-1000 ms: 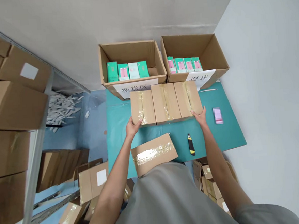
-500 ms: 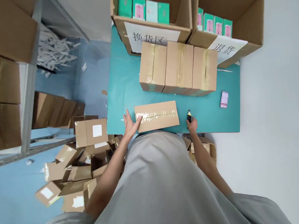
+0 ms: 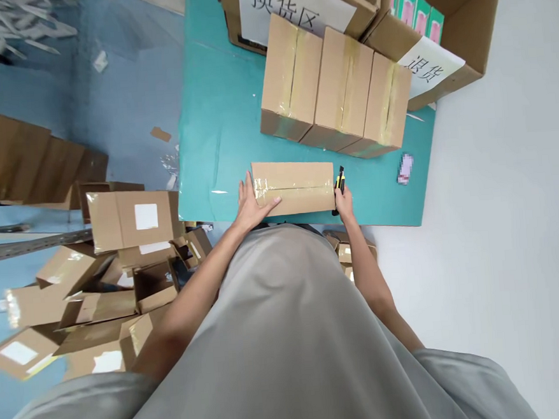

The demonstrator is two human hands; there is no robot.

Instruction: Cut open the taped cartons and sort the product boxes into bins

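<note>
A taped cardboard box (image 3: 293, 186) lies flat on the teal table (image 3: 217, 137) near its front edge. My left hand (image 3: 253, 204) rests on the box's left end, fingers flat against the side and the thumb on top. My right hand (image 3: 342, 200) is closed round a black and yellow utility knife (image 3: 339, 182), held at the box's right end. Behind, three taped boxes (image 3: 335, 84) stand side by side in a row.
Two open cartons with paper labels (image 3: 288, 1) (image 3: 444, 32) stand at the back of the table, the right one showing green and pink packs. A small pink item (image 3: 405, 169) lies at the right. Many cardboard boxes (image 3: 119, 246) are heaped on the blue floor at the left.
Both hands left the row of three boxes. The left went to the near box and squared it to the table edge; the right picked up the utility knife and brought it to the box's right end.
</note>
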